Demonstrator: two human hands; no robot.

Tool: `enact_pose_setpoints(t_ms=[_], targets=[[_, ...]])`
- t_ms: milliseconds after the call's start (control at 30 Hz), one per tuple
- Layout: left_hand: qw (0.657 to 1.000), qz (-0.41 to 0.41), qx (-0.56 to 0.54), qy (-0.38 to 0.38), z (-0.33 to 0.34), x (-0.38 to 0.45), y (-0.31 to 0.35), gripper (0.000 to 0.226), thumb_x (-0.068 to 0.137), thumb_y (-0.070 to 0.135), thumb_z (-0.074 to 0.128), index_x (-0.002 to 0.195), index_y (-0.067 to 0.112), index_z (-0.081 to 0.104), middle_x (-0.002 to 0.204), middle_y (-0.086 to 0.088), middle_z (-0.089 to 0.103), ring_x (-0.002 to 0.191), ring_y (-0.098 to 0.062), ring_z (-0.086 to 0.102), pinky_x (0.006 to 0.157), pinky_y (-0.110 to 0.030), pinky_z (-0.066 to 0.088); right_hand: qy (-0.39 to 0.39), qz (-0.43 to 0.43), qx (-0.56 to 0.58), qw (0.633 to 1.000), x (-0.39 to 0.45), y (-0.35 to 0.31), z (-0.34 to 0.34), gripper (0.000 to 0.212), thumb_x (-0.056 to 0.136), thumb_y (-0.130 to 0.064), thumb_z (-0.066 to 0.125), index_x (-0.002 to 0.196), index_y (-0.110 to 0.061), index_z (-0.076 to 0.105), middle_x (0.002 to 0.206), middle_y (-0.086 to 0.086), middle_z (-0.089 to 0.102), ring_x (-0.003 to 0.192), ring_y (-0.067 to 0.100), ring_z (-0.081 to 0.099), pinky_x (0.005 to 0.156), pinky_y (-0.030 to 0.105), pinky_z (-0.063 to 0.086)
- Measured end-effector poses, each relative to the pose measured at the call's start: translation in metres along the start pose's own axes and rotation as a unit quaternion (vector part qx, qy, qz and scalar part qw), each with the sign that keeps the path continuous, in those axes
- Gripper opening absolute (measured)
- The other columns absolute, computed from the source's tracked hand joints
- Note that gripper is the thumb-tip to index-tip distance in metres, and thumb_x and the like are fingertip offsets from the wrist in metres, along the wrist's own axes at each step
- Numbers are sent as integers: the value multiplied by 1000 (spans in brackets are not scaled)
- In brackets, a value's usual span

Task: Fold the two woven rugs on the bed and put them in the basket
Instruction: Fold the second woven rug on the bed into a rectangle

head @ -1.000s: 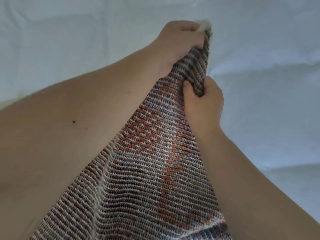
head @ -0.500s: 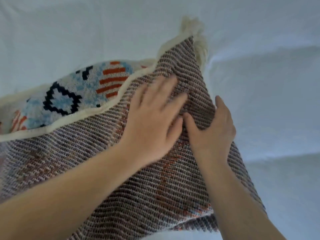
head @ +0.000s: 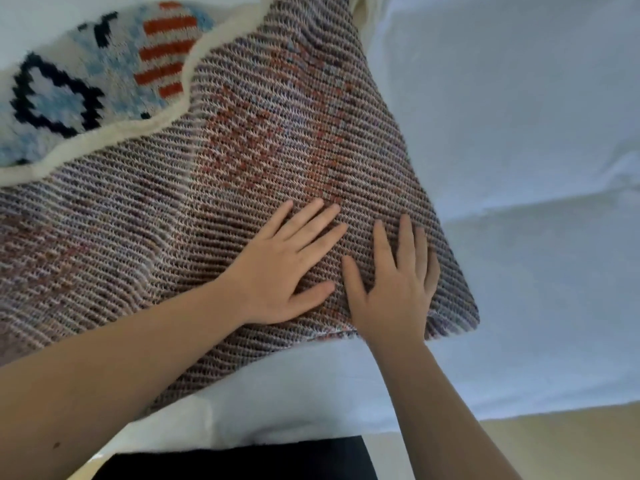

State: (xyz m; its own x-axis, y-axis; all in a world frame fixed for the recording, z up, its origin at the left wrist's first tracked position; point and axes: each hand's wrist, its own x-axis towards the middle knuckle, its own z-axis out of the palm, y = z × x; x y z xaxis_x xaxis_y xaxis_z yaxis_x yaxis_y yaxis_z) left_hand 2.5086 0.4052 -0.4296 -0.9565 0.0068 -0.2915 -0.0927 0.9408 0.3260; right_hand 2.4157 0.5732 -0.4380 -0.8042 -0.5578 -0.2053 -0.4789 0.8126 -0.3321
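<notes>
A woven rug (head: pixel 270 133) lies folded over on the white bed, its brownish striped underside facing up with faint orange marks. At the upper left its patterned face (head: pixel 86 88) shows: cream border, blue patches, a black outline and orange stripes. My left hand (head: pixel 287 268) lies flat on the rug near its lower right part, fingers spread. Beside it, my right hand (head: pixel 398 289) presses flat by the rug's right corner, fingers apart. Neither hand grips anything. No second rug or basket is in view.
The white bed sheet (head: pixel 519 168) spreads to the right and below the rug, with soft creases. The bed's near edge runs along the bottom, with tan floor (head: pixel 571 445) at the lower right. A dark piece of my clothing (head: pixel 242 462) shows at the bottom centre.
A second ago both hands gripped the rug's raised corner. They let go, laid the fold down, and slid back toward me to lie flat on the rug.
</notes>
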Motion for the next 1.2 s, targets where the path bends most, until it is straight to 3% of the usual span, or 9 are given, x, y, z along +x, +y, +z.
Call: enact_pose_setpoints(t_ms=[200,333,467,600,733,933,1067,1133,1200], targets=[[999,0,-38,5,14,-28,27,80,96,70,25,158,19,20,166,-4,9,154,-21,0,123,-51,5,55,103,23,993,-39,23,1,70,89,-68,43,146,-28,47,162,16,23,148,43,15,116,59,11],[1000,14,-15,12,22,-42,30,84,94,72,30,158,19,19,167,-5,8,154,-21,0,124,-49,4,56,85,6,995,-58,21,3,74,86,-71,44,146,-27,48,159,15,29,146,41,22,116,59,10],[1000,20,5,8,27,-59,27,75,98,58,35,159,20,14,167,-4,8,154,-21,1,124,-47,5,53,110,8,992,-75,22,-5,78,84,-73,46,148,-29,42,161,12,26,147,34,22,116,57,11],[1000,-11,-18,0,26,-74,26,65,99,48,23,159,22,14,166,-2,10,154,-20,3,124,-47,7,48,220,136,965,-85,31,-21,74,86,-62,61,150,-34,37,162,3,23,147,24,18,117,59,20],[998,-42,-44,17,19,-68,37,68,96,50,19,158,22,20,165,-3,16,153,-21,9,124,-47,9,89,174,195,961,-83,31,-22,59,85,-38,73,139,-27,51,140,0,52,132,19,39,109,49,38],[996,-9,-41,81,18,-23,87,63,97,45,39,154,18,35,160,-6,33,149,-23,27,122,-45,20,94,20,248,964,-69,53,-32,39,83,-10,75,120,-17,68,113,-5,60,103,8,58,88,23,51],[980,-34,-21,196,16,-1,130,40,93,30,58,128,12,64,139,-12,58,131,-31,51,109,-44,36,-3,-46,355,934,-66,84,-46,40,81,-12,74,120,-21,67,107,-8,62,95,3,60,70,14,50],[962,-60,10,267,19,2,153,16,90,21,66,100,12,74,110,-10,69,106,-32,62,90,-42,44,-49,-12,402,914,-63,101,-57,39,84,-14,66,122,-22,62,109,-9,64,94,5,63,70,15,51],[957,-98,17,273,25,2,176,13,90,22,67,83,13,73,84,-4,67,80,-28,62,72,-39,42,-105,30,425,899,-55,118,-74,36,90,-9,61,123,-24,57,110,-11,67,91,1,65,71,13,49]])
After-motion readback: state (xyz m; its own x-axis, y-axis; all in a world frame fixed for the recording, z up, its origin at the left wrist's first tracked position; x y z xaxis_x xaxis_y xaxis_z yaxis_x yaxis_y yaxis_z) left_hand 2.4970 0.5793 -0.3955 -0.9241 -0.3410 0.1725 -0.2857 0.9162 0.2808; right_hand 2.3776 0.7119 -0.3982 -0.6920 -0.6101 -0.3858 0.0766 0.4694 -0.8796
